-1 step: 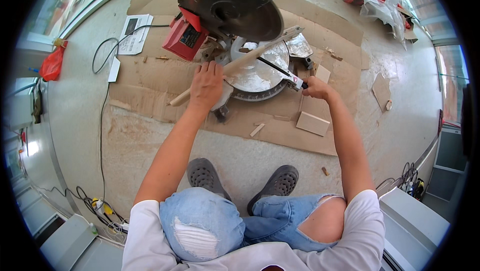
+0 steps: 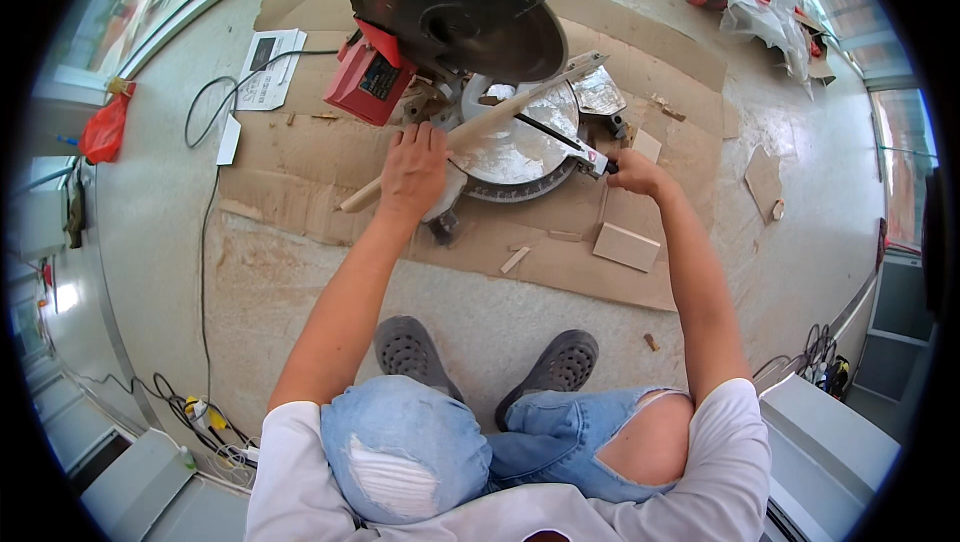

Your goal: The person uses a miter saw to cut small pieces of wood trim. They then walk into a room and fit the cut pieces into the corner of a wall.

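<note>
A long pale wooden strip [image 2: 497,115] lies slantwise across the round metal turntable [image 2: 524,155] of a miter saw. My left hand [image 2: 415,168] grips the strip left of the turntable, its fingers curled over the far side. At the front right of the turntable, my right hand [image 2: 636,174] is closed around the dark end of the miter saw handle [image 2: 594,163]. The large round saw blade [image 2: 500,42] is raised above the strip, under a dark guard. A red motor housing [image 2: 368,82] is left of the blade.
Flattened cardboard [image 2: 300,172] lies under the saw, with wood offcuts [image 2: 626,247] and scraps on it. A black power cable [image 2: 208,242] runs down the left floor. White paper sheets [image 2: 268,72] lie at the far left. Plastic wrapping [image 2: 765,17] is piled at the far right.
</note>
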A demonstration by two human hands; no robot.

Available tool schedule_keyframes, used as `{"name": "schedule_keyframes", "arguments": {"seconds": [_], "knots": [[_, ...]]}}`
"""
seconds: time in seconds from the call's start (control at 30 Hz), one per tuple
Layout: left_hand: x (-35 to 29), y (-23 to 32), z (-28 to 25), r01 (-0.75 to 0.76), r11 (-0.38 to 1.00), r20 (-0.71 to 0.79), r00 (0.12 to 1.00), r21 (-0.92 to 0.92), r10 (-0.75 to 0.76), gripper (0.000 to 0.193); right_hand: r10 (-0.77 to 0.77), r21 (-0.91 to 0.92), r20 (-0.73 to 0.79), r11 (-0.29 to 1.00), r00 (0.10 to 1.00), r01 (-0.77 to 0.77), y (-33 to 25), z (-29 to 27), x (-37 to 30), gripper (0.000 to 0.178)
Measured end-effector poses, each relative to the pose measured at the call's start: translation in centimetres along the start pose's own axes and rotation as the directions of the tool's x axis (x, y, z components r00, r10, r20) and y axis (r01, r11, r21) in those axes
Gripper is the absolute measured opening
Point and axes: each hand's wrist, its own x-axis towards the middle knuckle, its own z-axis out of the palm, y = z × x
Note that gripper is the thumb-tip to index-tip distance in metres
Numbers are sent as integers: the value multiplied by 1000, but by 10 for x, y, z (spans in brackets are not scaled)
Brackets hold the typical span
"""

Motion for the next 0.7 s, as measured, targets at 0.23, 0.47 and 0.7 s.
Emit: {"name": "schedule_keyframes", "arguments": {"seconds": [0.23, 0.47, 0.7], "knots": [[-4, 0, 0, 6, 1000, -13, 1000, 28, -6, 21, -118, -289, -499, 957, 859, -36, -22, 12, -27, 88], [-5, 0, 1, 18, 1000, -22, 1000, -6, -18, 29, -262, -479, -392, 876, 882, 47, -19, -4, -15, 98], [-7, -7, 4, -9, 1000, -3, 1000, 7, 9, 28, -241, -404, -340, 910, 909, 90, -8, -6, 2, 88]]}}
